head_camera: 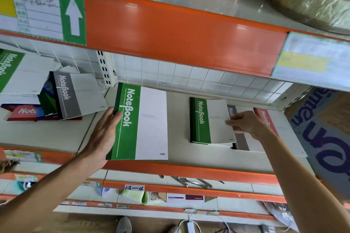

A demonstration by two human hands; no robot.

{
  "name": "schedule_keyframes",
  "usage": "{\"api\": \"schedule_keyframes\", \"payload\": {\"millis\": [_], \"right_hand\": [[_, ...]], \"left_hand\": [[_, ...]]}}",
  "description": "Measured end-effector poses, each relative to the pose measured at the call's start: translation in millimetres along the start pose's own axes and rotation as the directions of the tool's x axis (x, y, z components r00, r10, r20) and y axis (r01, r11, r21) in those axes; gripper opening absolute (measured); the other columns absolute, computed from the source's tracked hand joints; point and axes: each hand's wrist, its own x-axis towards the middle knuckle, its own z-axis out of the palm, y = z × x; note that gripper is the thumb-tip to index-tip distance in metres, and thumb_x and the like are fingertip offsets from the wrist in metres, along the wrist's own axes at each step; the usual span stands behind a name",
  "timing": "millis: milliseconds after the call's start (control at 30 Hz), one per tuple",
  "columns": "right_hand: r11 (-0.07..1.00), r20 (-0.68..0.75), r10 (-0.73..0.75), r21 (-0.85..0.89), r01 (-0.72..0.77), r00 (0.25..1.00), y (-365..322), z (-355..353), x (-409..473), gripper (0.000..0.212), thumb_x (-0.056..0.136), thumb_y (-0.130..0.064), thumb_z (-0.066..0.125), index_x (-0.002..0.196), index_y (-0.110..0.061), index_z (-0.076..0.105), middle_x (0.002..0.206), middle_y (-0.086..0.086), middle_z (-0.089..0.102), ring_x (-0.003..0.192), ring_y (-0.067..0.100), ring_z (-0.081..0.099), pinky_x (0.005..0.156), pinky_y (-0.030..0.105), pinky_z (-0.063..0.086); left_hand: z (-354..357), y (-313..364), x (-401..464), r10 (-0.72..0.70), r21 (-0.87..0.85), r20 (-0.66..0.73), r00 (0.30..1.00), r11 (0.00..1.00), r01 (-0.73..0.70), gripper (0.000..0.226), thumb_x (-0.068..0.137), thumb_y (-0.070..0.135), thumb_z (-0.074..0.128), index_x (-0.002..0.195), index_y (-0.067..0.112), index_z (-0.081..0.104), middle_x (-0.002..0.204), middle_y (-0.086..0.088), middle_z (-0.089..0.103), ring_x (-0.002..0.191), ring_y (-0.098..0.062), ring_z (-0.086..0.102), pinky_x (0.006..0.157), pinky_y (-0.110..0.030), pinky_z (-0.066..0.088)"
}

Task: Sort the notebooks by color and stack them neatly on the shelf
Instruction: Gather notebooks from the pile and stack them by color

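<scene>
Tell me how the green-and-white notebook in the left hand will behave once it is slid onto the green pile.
The green-and-white notebook stays flat though the left hand grips only its spine edge, so it is probably stiff and fairly light. Its smooth cover may slip on the green pile that the right hand is touching. Being flat, it will hardly roll or tip.

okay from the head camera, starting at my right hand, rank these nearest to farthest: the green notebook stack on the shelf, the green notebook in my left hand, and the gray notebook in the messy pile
From the right hand:
1. Green notebook stack: touching its fingers, just to its left.
2. Green notebook in the left hand: mid-shelf, further left.
3. Gray notebook: far left, in the messy pile.
</scene>
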Motion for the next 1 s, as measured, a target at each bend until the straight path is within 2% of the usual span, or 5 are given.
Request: {"api": "schedule_keyframes", "payload": {"millis": [167,300,433,567,1000], "right_hand": [[0.98,-0.121,-0.06,-0.195,0.036,0.991,6,6,-4,0.023,0.074,-0.012,0.088,0.09,-0.005,0.073,0.083,0.012,0.071,0.072,0.023,0.071,0.066,0.032,0.061],[0.744,-0.225,-0.398,-0.646,0.17,0.889,-6,26,-33,0.019,0.082,-0.03,0.079,0.096,-0.02,0.071,0.089,0.0,0.071,0.081,0.02,0.064,0.067,0.026,0.042],[0.882,0.061,-0.416,-0.214,0.419,0.907,-21,90,-97,0.013,0.094,-0.03,0.068,0.09,-0.019,0.075,0.078,-0.005,0.075,0.074,0.012,0.071,0.071,0.026,0.055],[0.929,0.261,-0.202,0.356,0.1,0.944,-23,139,-134,0.022,0.098,-0.02,0.064,0.1,0.0,0.071,0.087,0.012,0.075,0.078,0.022,0.073,0.067,0.031,0.06],[0.919,-0.083,-0.123,0.366,0.145,0.989,0,40,-70,0.005,0.086,0.0,0.073,0.09,0.0,0.07,0.061,0.0,0.065,0.051,0.009,0.059,0.05,0.018,0.052]], "left_hand": [[3,0,-4,-0.011,0.008,-0.026,1.0,1.0,0.011,0.021,0.1,0.038,0.046,0.104,0.049,0.064,0.116,0.013,0.069,0.109,-0.016,0.065,0.094,-0.047,0.049],[6,-2,-4,0.003,0.024,-0.029,1.0,1.0,-0.002,0.023,0.102,0.033,0.043,0.117,0.033,0.06,0.109,0.011,0.071,0.101,-0.017,0.068,0.08,-0.038,0.054],[13,-4,-6,0.005,0.074,-0.002,1.0,0.997,-0.005,0.022,0.102,0.036,0.042,0.114,0.036,0.06,0.112,0.013,0.069,0.103,-0.013,0.066,0.088,-0.041,0.052],[27,-5,-9,0.011,0.116,0.056,0.998,0.993,-0.017,0.022,0.102,0.035,0.041,0.105,0.041,0.061,0.108,0.019,0.069,0.105,-0.009,0.064,0.089,-0.038,0.05],[36,3,-4,0.006,0.332,0.336,0.942,0.935,-0.124,0.027,0.101,0.023,0.046,0.127,0.027,0.051,0.115,-0.002,0.067,0.092,-0.017,0.072,0.078,-0.042,0.06]]}}
